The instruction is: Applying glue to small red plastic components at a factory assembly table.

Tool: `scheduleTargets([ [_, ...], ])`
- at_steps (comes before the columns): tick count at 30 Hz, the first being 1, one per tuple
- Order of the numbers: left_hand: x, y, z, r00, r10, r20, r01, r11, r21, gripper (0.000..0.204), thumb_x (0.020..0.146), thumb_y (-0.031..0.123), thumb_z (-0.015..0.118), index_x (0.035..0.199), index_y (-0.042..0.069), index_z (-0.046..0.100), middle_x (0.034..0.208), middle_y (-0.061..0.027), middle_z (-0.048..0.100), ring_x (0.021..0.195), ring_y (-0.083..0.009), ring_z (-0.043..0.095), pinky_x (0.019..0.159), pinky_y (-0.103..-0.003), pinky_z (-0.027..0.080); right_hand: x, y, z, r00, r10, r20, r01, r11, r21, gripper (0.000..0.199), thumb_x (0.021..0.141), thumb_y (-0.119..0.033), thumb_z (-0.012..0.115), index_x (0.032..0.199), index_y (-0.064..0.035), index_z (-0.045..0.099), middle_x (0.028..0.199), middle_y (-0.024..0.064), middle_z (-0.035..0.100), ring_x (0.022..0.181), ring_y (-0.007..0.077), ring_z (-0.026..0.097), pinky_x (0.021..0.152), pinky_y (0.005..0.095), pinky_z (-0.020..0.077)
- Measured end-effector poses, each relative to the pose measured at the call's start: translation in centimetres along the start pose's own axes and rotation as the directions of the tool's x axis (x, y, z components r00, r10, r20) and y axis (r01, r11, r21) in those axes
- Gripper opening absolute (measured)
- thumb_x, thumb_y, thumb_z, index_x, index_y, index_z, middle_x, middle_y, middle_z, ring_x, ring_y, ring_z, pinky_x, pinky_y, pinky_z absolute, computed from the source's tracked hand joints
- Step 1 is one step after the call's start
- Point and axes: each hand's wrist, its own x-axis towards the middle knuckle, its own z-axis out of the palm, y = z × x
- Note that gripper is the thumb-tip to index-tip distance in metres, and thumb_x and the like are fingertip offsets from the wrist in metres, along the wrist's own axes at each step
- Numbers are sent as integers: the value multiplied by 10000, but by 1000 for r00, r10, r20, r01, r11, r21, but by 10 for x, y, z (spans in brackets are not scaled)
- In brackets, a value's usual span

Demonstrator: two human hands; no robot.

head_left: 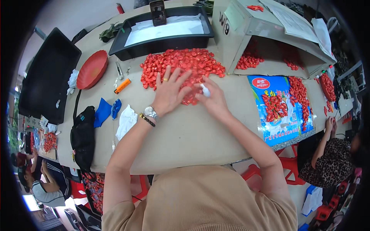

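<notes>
A big heap of small red pieces [181, 63] lies on the tan table [185, 134] in front of me. My left hand [168, 92] rests flat on the near edge of the heap, fingers spread, with a ring, a watch and a bead bracelet at the wrist. My right hand [213, 98] is just to its right at the heap's edge, pinching a small white object [206, 91] between the fingers.
A black tray [162, 32] with white paper and a phone [158, 12] stands behind the heap. A cardboard box [269, 42] holds more red pieces at right, beside a blue bag [279, 107]. Left: red dish [92, 69], orange lighter [122, 86], black pouch [83, 136]. Other people sit at both sides.
</notes>
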Motion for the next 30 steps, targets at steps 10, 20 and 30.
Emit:
scheduleTargets([
  [10, 15, -113, 20, 881, -354, -313, 280, 925, -258, 484, 957, 391, 395, 1288, 49, 481, 1266, -254, 492, 1247, -452, 371, 1061, -471, 268, 67, 16, -19, 939, -243, -242, 164, 938, -306, 359, 734, -130, 685, 1065, -7, 623, 1269, 215, 516, 1175, 340, 497, 995, 398, 379],
  [20, 29, -147, 23, 932, -342, -122, 263, 867, -424, 517, 973, 419, 362, 1205, -5, 546, 1170, -263, 543, 1146, -395, 473, 996, -416, 364, 88, 33, -9, 959, -139, -248, 49, 940, -338, 291, 737, -160, 688, 961, 14, 620, 914, 179, 638, 866, 348, 601, 779, 429, 458],
  [30, -8, -70, 28, 852, -456, -256, 283, 814, -508, 567, 964, 410, 412, 1269, -64, 466, 1318, -321, 406, 1265, -424, 354, 1061, -432, 282, 44, 18, 15, 933, 149, -327, -140, 989, 51, 243, 771, -199, 640, 943, -28, 645, 872, 127, 640, 866, 278, 576, 803, 379, 439],
])
